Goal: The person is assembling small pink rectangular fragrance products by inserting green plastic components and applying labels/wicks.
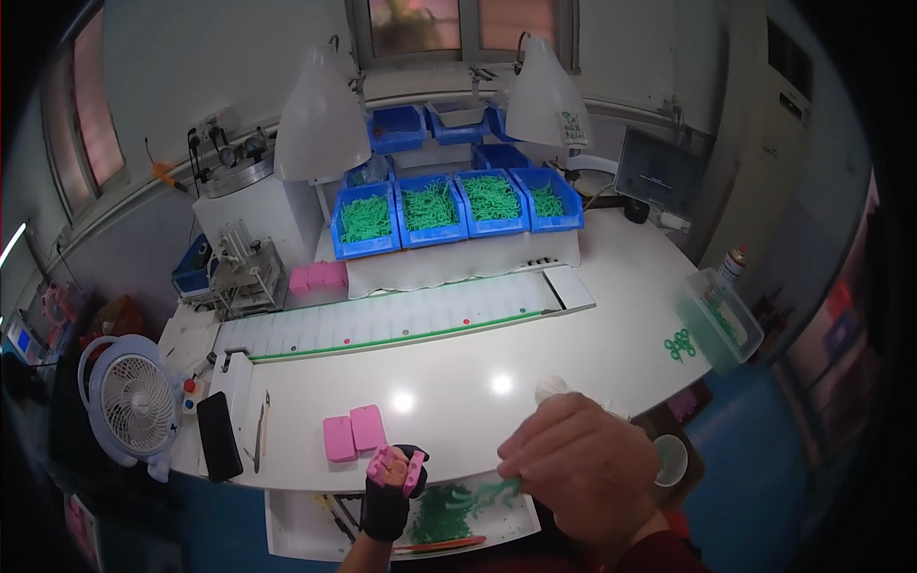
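My left hand (385, 514), in a black glove with bare fingertips, is closed round a pink block (384, 468) that looks split into two parts. Fingers of my right hand (587, 468) are pinched together on a thin, branched green piece (497, 493), which hangs over the open drawer. The right hand is bare, large and close to the camera. Just beyond the left hand, two more pink blocks (339, 438) lie side by side on the white table (296, 392). Dark green bits (442, 514) are heaped in the drawer below.
Blue bins (432, 235) full of green pieces stand at the back under two white lamps (323, 115). A long segmented strip (382, 320) crosses the table. Left are a fan (137, 401), a phone (220, 436) and tweezers (258, 439); right, a clear tub (740, 349) and green rings (679, 345).
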